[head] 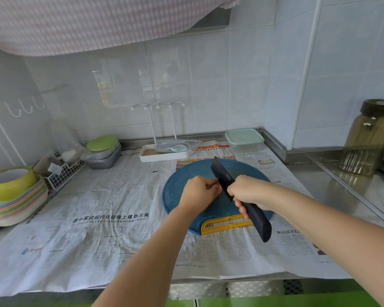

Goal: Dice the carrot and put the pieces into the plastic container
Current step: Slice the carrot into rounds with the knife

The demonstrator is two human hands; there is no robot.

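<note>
Forearms (142,251) foremost, our right hand (246,191) grips the black knife (222,173) by its handle; our left hand (200,193) curls tight over the carrot (hidden, we judge) on the blue cutting board (173,196). Blade sits against those knuckles: a slip could cut them.

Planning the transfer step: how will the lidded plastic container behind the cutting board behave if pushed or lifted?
Probably light: the plastic container has thin clear walls and looks empty. Low and wide, so unlikely to tip. It appears to sit on newspaper, so a push may slide it or ruck the paper.
</note>
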